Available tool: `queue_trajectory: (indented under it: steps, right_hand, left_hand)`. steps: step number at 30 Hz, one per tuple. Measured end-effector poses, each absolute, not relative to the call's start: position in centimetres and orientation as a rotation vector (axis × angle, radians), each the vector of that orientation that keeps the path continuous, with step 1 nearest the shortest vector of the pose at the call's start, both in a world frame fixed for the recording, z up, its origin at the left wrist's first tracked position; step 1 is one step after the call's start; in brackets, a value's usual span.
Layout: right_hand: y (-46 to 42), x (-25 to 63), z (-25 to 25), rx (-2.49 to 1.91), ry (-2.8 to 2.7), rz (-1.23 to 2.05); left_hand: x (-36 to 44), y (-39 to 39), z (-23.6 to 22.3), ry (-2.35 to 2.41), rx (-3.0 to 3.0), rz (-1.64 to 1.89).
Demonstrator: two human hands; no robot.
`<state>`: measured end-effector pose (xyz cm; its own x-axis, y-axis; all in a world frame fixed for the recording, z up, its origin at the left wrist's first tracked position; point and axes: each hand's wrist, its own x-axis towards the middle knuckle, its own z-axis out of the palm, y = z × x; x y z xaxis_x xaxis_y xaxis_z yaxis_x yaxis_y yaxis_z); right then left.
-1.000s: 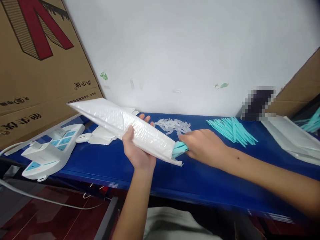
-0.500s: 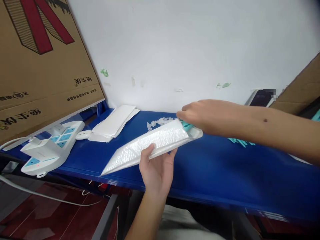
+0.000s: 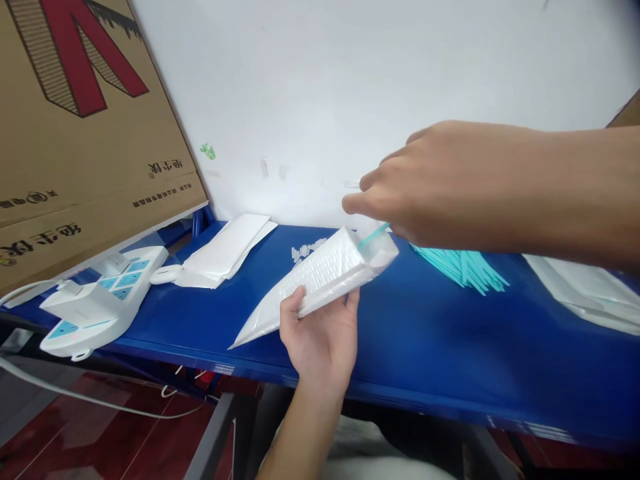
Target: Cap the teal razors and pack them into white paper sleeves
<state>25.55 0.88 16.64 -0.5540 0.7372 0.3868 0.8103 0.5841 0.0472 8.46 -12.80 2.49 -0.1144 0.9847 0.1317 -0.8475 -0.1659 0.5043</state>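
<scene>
A white bubble mailer (image 3: 320, 277) rests tilted in my left hand (image 3: 323, 340), thumb on its near face and fingers beneath. Its mouth gapes at the upper right. Out of that mouth comes one thin teal stick (image 3: 374, 235), whose upper end runs up to my right hand (image 3: 425, 187). The right hand is above the opening with its fingers curled; the fingertips around the stick are mostly hidden. A pile of similar teal sticks (image 3: 463, 267) lies on the blue table (image 3: 430, 347) beneath my right forearm.
Small translucent pieces (image 3: 306, 250) lie behind the mailer. Flat white mailers (image 3: 227, 247) are stacked at the back left, with more white mailers (image 3: 590, 290) at the right. A power strip (image 3: 133, 280) with plugged-in adapters and a large cardboard box (image 3: 90, 167) occupy the left.
My right hand has risen away from the mailer's mouth, uncovering the teal stick and the pile. The mailer in my left hand has shifted slightly right and tilts more steeply.
</scene>
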Motion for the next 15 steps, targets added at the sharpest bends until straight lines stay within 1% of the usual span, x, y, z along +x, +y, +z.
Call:
queue_trajectory:
  steps: [3, 6, 9, 12, 15]
  right_hand:
    - [0.9, 28.6, 17.2, -1.364, -2.372, -0.335]
    - [0.9, 31.1, 17.3, -1.386, -2.238, -0.258]
    - [-0.5, 31.0, 17.6, -1.301, -2.385, -0.082]
    - [-3.2, 28.3, 18.1, -1.17, -2.657, 0.111]
    - [-5.5, 25.8, 18.4, -1.123, -2.767, 0.263]
  left_hand:
    - [9.0, -12.9, 2.1, 0.329, 0.498, 1.641]
    - [9.5, -12.9, 1.7, 0.305, 0.495, 1.616]
    - [9.9, -12.8, 1.5, 0.317, 0.554, 1.623]
    - [10.5, -12.7, 1.4, 0.314, 0.566, 1.612]
    - [10.9, -12.8, 1.4, 0.304, 0.506, 1.59]
